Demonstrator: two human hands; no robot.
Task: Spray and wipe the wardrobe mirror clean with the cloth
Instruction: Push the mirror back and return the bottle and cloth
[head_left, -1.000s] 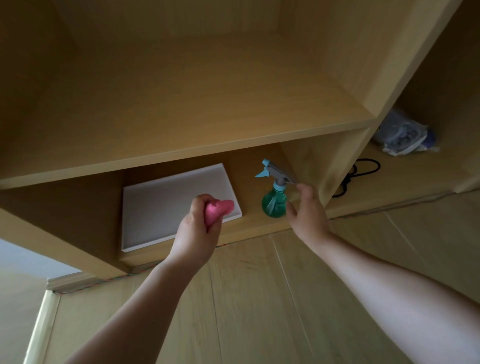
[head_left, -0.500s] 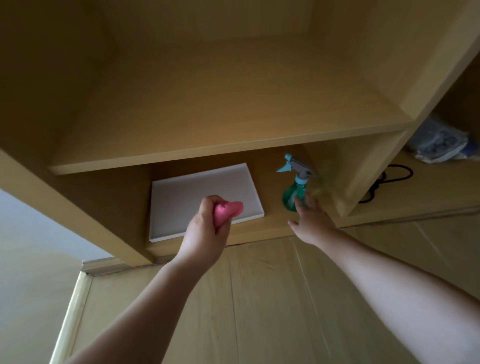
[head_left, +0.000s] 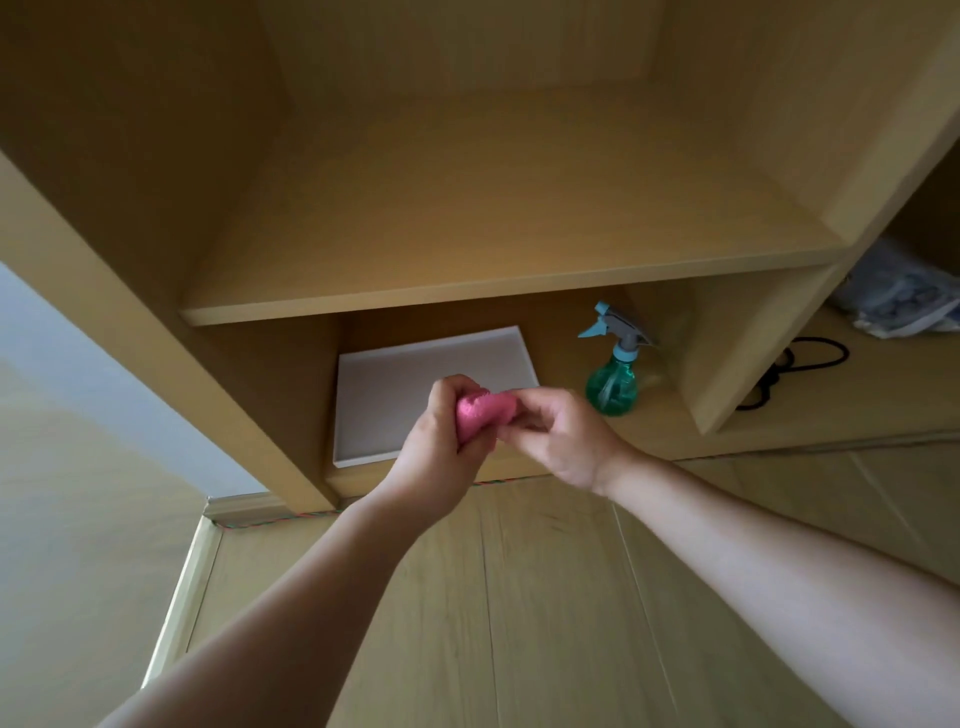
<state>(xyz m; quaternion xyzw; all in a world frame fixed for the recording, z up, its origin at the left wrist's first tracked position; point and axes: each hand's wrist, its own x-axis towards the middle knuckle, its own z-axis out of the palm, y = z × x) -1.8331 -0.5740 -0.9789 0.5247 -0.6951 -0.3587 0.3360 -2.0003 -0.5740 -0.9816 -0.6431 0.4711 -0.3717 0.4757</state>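
The pink cloth is bunched into a small wad, held in the air in front of the wardrobe's low compartment, over the near edge of a white tray. The left hand grips the cloth from the left, fingers curled round it. The right hand meets it from the right, and its curled fingers pinch the cloth's right end; that hand is slightly blurred. The two hands are close together, joined by the cloth.

The tray lies flat on the floor of the low compartment, toward its left side. To its right in the same compartment, apart from the tray and from both hands, a green spray bottle stands upright, its blue nozzle pointing left.

Above the compartment runs a wide wooden shelf. Past a divider on the right, a black cable lies coiled, and farther back there is a crumpled plastic bag. Pale wood flooring fills the near part of the view, and a light wall is on the left.
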